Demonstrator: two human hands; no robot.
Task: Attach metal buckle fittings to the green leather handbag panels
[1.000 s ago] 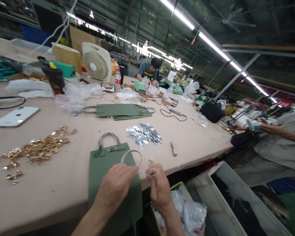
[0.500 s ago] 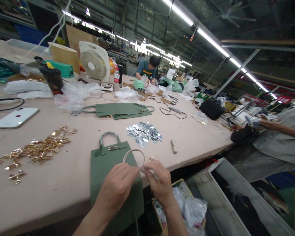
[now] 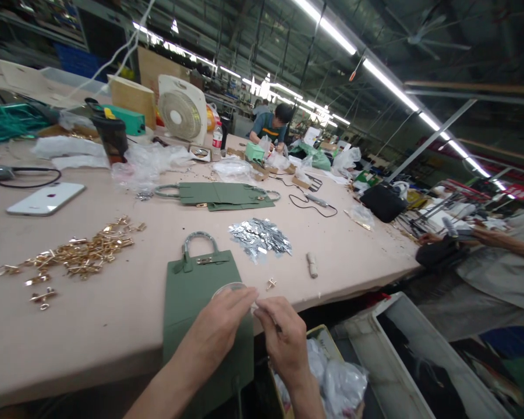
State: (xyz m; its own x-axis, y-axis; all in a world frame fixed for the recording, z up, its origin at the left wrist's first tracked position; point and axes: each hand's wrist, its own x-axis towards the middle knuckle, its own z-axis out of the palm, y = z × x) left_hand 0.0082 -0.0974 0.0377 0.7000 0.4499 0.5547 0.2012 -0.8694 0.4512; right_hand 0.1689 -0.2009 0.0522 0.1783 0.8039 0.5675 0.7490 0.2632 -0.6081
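My left hand (image 3: 222,323) is closed on a thin, pale ring that looks like a roll of tape (image 3: 227,286); the fingers hide most of it. Close beside it, my right hand (image 3: 284,331) pinches a small whitish bit, apparently the tape's end, at the ring's edge. Below both hands lies a flat green leather handbag piece (image 3: 201,297) with a wrapped handle (image 3: 199,237) and a metal clasp. It hangs over the table's front edge. A small gold fitting (image 3: 271,284) rests just beyond my right hand.
A heap of silver metal plates (image 3: 261,237) and a pile of gold fittings (image 3: 89,250) lie on the table (image 3: 135,308). Farther back are more green bag pieces (image 3: 227,195), a phone (image 3: 46,199) and a fan (image 3: 181,110). Bins (image 3: 388,349) stand at right; co-workers are beyond.
The ring has tilted down and is now largely covered by my left hand. My hands stay close together at its edge. The whole view has shifted slightly.
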